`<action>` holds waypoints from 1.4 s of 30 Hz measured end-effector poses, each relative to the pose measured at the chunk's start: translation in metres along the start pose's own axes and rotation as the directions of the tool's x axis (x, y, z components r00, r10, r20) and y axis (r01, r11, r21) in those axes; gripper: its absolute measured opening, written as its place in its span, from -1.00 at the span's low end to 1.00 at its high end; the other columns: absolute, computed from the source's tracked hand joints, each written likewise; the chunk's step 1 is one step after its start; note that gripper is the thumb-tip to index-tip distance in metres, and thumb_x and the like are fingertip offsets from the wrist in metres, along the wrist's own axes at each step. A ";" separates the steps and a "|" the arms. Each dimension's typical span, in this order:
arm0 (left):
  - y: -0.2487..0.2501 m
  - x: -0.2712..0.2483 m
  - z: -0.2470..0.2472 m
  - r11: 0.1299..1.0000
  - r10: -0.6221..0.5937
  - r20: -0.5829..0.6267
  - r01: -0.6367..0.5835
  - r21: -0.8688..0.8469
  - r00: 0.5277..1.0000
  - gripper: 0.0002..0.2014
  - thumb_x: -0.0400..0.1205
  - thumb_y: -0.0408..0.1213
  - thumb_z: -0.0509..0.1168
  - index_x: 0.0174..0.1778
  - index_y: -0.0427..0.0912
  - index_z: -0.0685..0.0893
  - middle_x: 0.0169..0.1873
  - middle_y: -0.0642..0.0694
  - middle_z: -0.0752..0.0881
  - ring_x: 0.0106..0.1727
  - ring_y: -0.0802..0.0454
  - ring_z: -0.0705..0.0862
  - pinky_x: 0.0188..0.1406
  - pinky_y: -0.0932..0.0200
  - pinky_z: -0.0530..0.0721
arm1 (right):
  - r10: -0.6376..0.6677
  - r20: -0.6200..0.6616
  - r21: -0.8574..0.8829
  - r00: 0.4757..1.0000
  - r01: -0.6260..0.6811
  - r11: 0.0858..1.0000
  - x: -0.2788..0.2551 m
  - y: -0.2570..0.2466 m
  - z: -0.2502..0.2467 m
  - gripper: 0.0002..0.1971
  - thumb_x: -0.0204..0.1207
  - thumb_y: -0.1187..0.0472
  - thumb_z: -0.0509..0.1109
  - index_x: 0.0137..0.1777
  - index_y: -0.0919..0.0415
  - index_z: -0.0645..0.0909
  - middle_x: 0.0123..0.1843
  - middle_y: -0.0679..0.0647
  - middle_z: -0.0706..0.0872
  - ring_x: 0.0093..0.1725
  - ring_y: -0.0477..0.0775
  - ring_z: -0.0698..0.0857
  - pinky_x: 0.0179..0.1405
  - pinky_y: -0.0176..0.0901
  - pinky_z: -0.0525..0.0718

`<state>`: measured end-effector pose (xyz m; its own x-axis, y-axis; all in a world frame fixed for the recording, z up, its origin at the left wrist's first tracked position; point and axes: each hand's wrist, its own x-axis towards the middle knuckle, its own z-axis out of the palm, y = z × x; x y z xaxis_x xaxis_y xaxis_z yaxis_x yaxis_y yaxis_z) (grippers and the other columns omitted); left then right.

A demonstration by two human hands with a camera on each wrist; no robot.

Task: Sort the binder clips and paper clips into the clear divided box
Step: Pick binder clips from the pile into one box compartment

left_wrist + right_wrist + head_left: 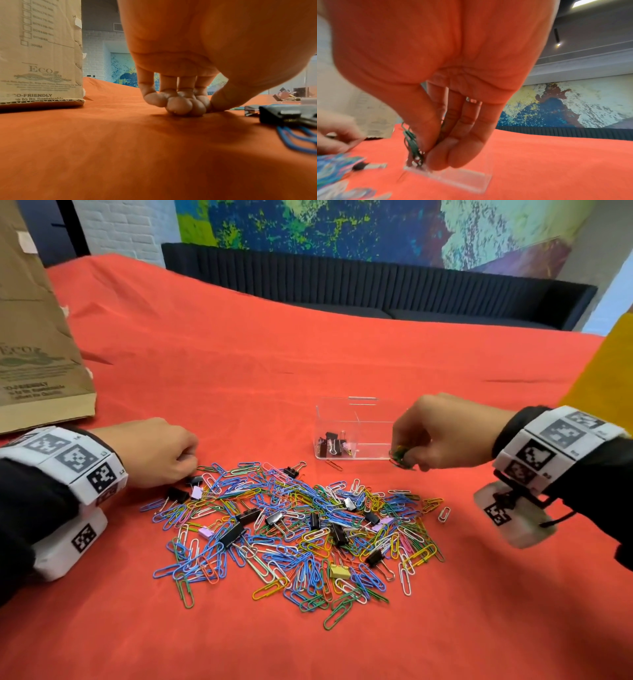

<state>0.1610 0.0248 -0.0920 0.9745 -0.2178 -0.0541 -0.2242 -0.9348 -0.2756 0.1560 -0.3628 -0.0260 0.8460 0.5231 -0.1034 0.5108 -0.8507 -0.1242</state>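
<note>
A mixed pile of coloured paper clips and binder clips (298, 529) lies on the red cloth. Behind it stands the clear divided box (352, 409); its left compartment holds several black binder clips (334, 441). My right hand (400, 455) pinches a bunch of green paper clips (412, 143) between thumb and fingers, just over the box's right front rim (453, 180). My left hand (185, 463) rests at the pile's left edge with its fingertips (180, 106) curled and bunched on the cloth. Nothing shows between them. A black binder clip (283, 115) lies just to its right.
A tall cardboard box (34, 337) stands at the left rear of the table. One orange paper clip (334, 464) lies loose in front of the clear box. A dark sofa (376, 285) runs beyond the far edge. Bare red cloth (239, 354) spreads behind the pile.
</note>
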 end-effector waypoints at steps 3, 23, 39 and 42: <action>-0.001 0.001 0.001 1.000 0.011 -0.005 -0.011 -0.002 1.000 -0.74 0.60 -0.01 0.14 -0.34 -0.05 0.47 -0.45 0.06 0.56 -0.29 -0.08 0.53 -0.16 0.08 0.61 | 0.008 -0.059 0.029 0.998 -0.006 1.000 0.000 0.004 -0.020 -0.82 0.38 0.32 0.48 -0.23 -0.02 0.77 -0.39 -0.05 0.83 -0.38 -0.19 0.79 -0.18 -0.11 0.76; -0.003 0.003 0.003 0.999 -0.009 0.000 0.009 -0.032 1.000 -0.75 0.56 0.02 0.13 -0.35 -0.03 0.48 -0.41 0.01 0.64 -0.28 -0.10 0.58 -0.18 0.07 0.63 | 0.006 -0.327 -0.095 0.945 -0.040 0.995 0.023 0.006 -0.028 -0.93 0.41 0.13 0.53 -0.27 -0.01 0.82 -0.54 -0.48 0.63 -0.38 -0.20 0.70 -0.13 -0.19 0.69; -0.002 0.004 0.004 1.000 -0.002 -0.015 0.002 0.009 1.000 -0.74 0.59 0.01 0.16 -0.33 -0.05 0.50 -0.49 0.04 0.59 -0.35 -0.08 0.53 -0.17 0.05 0.64 | -0.029 0.115 -0.090 0.993 0.039 0.995 -0.010 -0.005 0.035 -0.82 0.42 0.21 0.53 -0.13 -0.13 0.67 -0.26 -0.18 0.73 -0.30 -0.26 0.64 -0.13 -0.16 0.68; -0.003 0.003 0.003 1.000 -0.005 -0.005 0.005 -0.003 1.000 -0.74 0.58 0.01 0.16 -0.33 -0.05 0.50 -0.48 0.05 0.60 -0.33 -0.08 0.54 -0.15 0.03 0.65 | -0.032 0.080 -0.084 0.996 0.039 0.996 -0.010 -0.003 0.024 -0.87 0.40 0.20 0.56 -0.17 -0.08 0.73 -0.39 -0.21 0.71 -0.37 -0.34 0.64 -0.29 -0.38 0.57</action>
<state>0.1644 0.0274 -0.0939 0.9756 -0.2143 -0.0474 -0.2190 -0.9367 -0.2731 0.1420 -0.3644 -0.0487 0.8141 0.5528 -0.1779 0.5545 -0.8310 -0.0449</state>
